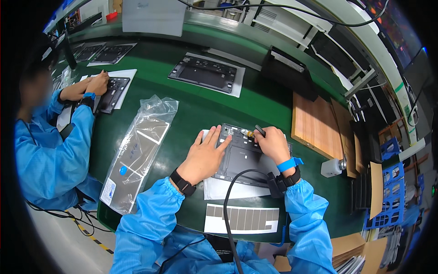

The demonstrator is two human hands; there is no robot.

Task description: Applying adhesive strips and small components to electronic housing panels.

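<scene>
A dark tablet-like housing (246, 157) lies in front of me on white sheets (228, 189). My left hand (203, 157) rests flat along its left edge, fingers spread over the upper left corner. Above the housing's upper part, my right hand (273, 144) grips a small brush (248, 133) with a dark handle and pale tip, which points left toward the middle of the top edge. Some of the handle is hidden by the fingers. Nearer to me lies a white sheet of grey-brown strips (242, 219).
A clear plastic bag of grey sheets (141, 157) lies at left. Another housing (205, 73) is farther back. On the right are a wooden board (315, 123) and a white bottle (333, 167). A co-worker's hand (98, 83) works at far left. A black cable (228, 201) crosses in front.
</scene>
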